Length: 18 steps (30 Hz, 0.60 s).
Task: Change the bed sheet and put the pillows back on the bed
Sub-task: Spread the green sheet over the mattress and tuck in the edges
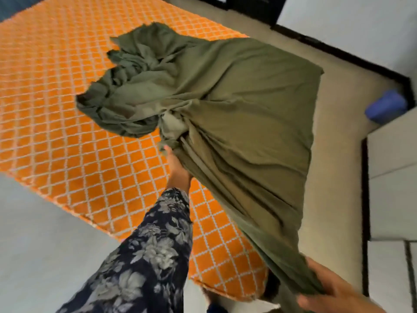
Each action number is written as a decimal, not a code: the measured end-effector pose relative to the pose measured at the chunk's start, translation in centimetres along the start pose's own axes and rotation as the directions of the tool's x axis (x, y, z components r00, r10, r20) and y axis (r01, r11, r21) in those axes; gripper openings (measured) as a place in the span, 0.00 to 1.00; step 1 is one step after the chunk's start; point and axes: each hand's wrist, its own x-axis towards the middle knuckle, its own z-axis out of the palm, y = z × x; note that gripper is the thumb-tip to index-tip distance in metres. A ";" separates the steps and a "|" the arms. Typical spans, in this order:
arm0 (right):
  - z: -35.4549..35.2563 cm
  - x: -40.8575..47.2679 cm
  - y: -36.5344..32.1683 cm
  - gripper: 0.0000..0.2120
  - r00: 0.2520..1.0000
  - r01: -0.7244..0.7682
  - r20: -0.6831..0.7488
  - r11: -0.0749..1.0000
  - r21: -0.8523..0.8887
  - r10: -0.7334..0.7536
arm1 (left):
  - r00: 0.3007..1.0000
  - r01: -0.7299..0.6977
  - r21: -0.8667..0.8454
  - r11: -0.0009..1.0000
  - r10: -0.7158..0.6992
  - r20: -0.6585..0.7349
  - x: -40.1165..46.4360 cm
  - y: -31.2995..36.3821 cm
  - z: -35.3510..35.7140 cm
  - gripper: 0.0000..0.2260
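Observation:
An olive-green bed sheet point(237, 105) hangs in the air above the bed, partly spread at the right and bunched in a crumpled heap at the left. My left hand point(177, 164), on an arm in a dark floral sleeve, grips a gathered fold of the sheet near its middle. At the lower right my right hand point(334, 290) grips the sheet's near edge. Under the sheet lies the bare mattress point(67, 136), orange with a white diamond grid. No pillows are in view.
Beige floor point(334, 154) runs along the right of the mattress, edged by a dark skirting and white walls. A blue object point(385, 107) lies in the far right corner. Pale floor point(40, 233) shows at the lower left.

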 end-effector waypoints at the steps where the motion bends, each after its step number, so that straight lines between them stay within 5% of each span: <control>1: -0.5 0.2 2.0 0.58 0.995 -0.028 -0.095 1.000 0.006 0.028 | 0.998 0.042 0.027 0.999 -0.041 -0.044 1.4 1.0 0.5 0.23; 3: 0.0 -1.1 4.1 0.62 0.993 -0.043 -0.112 0.999 0.021 0.045 | 0.988 0.112 0.158 0.981 -0.092 -0.125 4.0 3.3 0.6 0.23; 5: 1.6 -2.2 1.8 0.44 0.979 -0.037 -0.204 0.998 -0.054 0.025 | 0.982 0.127 0.279 0.952 -0.080 -0.173 5.5 6.1 1.2 0.25; 10: 2.6 -2.2 -6.0 0.18 0.830 0.097 -0.475 0.914 -0.393 -0.292 | 0.975 -0.209 0.523 0.826 0.215 0.051 8.0 18.1 10.6 0.34; 12: 2.9 -2.4 -7.4 0.19 0.776 0.167 -0.454 0.836 -0.522 -0.439 | 0.929 -0.347 0.432 0.832 0.242 0.280 3.1 22.0 15.3 0.20; 14: 3.4 -3.8 -7.7 0.16 0.773 0.229 -0.432 0.839 -0.493 -0.464 | 0.874 -0.424 0.248 0.871 0.321 0.366 -0.9 24.6 15.5 0.20; 16: 3.7 -5.0 -5.3 0.24 0.857 0.121 -0.381 0.853 -0.507 -0.348 | 0.843 -0.415 -0.048 0.909 0.404 0.355 -2.0 26.2 10.8 0.25; 18: 2.3 -2.6 0.6 0.31 0.889 -0.017 -0.360 0.766 -0.643 -0.283 | 0.933 -0.296 -0.086 0.951 0.308 0.189 -1.4 25.8 4.4 0.22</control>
